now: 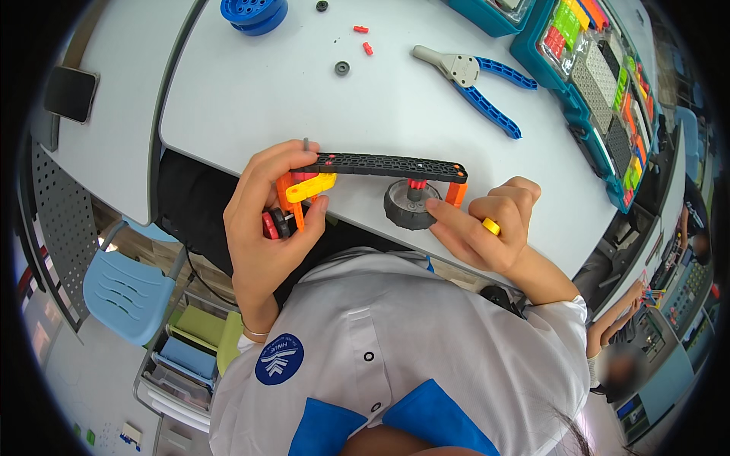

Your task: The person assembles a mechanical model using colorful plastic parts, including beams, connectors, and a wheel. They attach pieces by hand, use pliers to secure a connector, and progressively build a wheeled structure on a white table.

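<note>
the left hand (262, 228) is clamped around one end of a small construction-kit model (365, 186), its fingers wrapped over the orange upright, the yellow connector (312, 187) and a red-and-black hub near the palm. the model is held just above the near edge of the pale grey surface (304, 91): a long black perforated beam (391, 166) spans between two orange posts, with a dark grey rubber wheel (407, 205) hanging under its right end. the right hand (487, 228) has its index fingertip pressed against the wheel's rim, while its curled fingers pinch a small yellow piece (491, 226). farther back on the surface lie blue-handled pliers (475, 80) with a grey head, two tiny red pegs (365, 39), a small dark washer (342, 68) and a blue ribbed round part (255, 14). teal sorting trays (601, 83) full of coloured plastic pieces sit at the right. nothing lies between the hands and the model. a light blue chair (122, 289) stands lower left.
</note>
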